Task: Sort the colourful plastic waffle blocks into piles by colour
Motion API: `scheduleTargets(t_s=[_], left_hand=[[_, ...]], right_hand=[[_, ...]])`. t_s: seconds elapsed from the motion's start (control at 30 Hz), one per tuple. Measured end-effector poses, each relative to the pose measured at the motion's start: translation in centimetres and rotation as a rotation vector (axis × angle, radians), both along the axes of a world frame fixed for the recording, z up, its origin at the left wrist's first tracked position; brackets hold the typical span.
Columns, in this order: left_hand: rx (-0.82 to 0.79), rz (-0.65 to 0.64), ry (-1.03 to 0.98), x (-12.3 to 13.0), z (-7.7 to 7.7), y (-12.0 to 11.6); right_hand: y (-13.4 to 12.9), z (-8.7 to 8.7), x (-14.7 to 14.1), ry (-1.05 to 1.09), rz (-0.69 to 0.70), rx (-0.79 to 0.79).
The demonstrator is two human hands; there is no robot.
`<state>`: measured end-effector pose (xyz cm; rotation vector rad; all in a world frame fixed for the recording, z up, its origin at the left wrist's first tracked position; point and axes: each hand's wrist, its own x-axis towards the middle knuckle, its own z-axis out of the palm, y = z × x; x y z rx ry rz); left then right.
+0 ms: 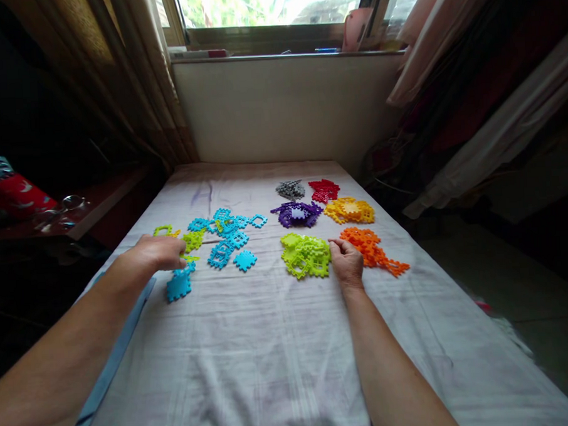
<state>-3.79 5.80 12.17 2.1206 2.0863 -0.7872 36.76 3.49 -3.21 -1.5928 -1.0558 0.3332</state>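
Observation:
My left hand is at the left side of the bed, its fingers bent together over a mix of lime green tiles and blue interlocking tiles. Its fingertips are partly hidden, so what they grip does not show. More blue tiles lie loosely spread just to the right. My right hand has thumb and fingers pinched together at the right edge of a lime green tile pile. Anything small between those fingers is hidden. Beside this hand, on its right, sits an orange tile pile.
Farther back are purple, yellow, grey and red tile piles on the sheet-covered surface. A pink cup stands on the windowsill. Clothes hang at right; a curtain hangs at left.

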Motion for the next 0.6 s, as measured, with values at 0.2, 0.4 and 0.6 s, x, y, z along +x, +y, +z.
scheduleTargets(t_s=[0.2, 0.4, 0.6], left_hand=[[0.165, -0.19, -0.353, 7.7, -1.7, -0.3], [0.343, -0.306, -0.675, 16.4, -7.6, -1.0], [0.419, -0.362, -0.748, 18.1, -10.3, -1.2]], right_hand=[[0.0, 0.2, 0.0, 0.009, -0.002, 0.016], [-0.1, 0.4, -0.1, 0.041, 0.0, 0.007], [0.0, 0.3, -0.1, 0.039, 0.003, 0.0]])
